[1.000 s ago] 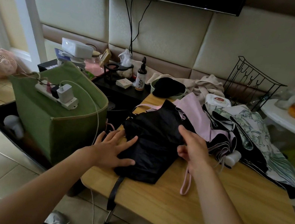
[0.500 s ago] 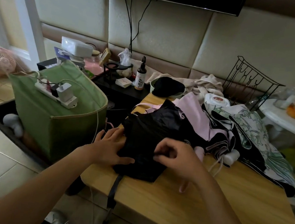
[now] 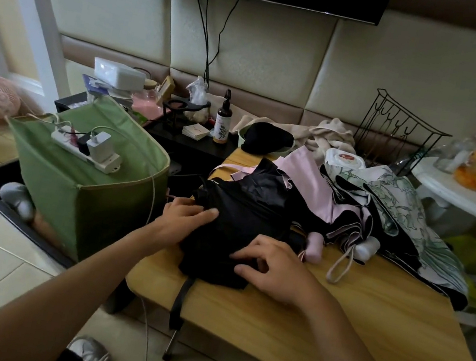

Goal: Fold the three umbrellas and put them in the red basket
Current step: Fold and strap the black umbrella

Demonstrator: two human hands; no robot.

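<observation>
A black umbrella [image 3: 244, 210] lies collapsed and crumpled at the near left of the wooden table [image 3: 346, 333]. My left hand [image 3: 187, 219] holds its left edge, fingers curled onto the fabric. My right hand [image 3: 273, 271] pinches the black fabric at its near right side. A black strap [image 3: 181, 300] from it hangs over the table's front edge. Behind it lies a pink umbrella [image 3: 309, 183] with a pink handle [image 3: 315, 246]. To the right lies a white floral umbrella [image 3: 400, 209] with a white handle [image 3: 369, 249]. No red basket is in view.
A green fabric bin [image 3: 85, 191] carrying a power strip [image 3: 86, 150] stands on the floor left of the table. A dark side table [image 3: 192, 143] with a bottle sits behind. A wire rack [image 3: 397, 135] and a white round table [image 3: 462, 197] are at the right.
My right hand has come from the far side of the black umbrella toward me, drawing the fabric over. My left hand has slid up along the left edge and curled onto it.
</observation>
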